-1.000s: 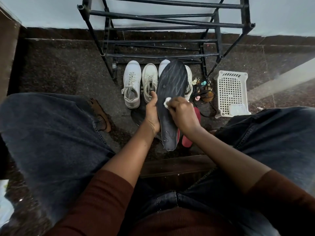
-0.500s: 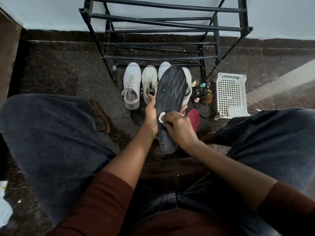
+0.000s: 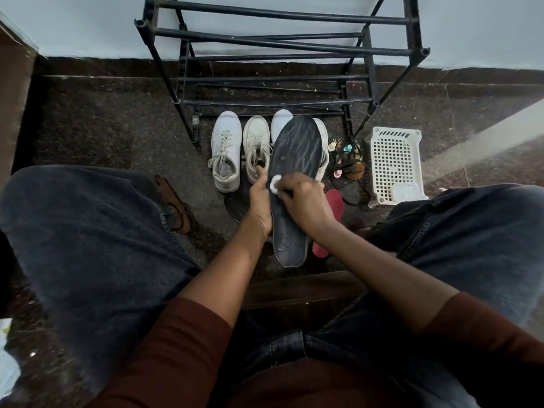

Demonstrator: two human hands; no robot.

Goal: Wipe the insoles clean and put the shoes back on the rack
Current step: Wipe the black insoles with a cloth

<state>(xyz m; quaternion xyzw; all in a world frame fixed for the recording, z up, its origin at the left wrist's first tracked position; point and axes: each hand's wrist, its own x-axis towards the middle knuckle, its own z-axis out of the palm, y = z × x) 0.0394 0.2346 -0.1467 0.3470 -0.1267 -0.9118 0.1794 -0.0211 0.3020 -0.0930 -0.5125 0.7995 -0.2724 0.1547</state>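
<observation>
Grips the dark insole (image 3: 297,145) along its left edge with the left hand (image 3: 260,206), above the floor (image 3: 103,128), near the white shoes (image 3: 225,151) before the rack (image 3: 279,42). Pinches a white wipe (image 3: 275,182) against the insole's middle in the curled right hand (image 3: 306,201).

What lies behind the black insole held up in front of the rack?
A white sneaker shows only its toe, a second sneaker only its side edge; the black insole covers the rest of both.
</observation>
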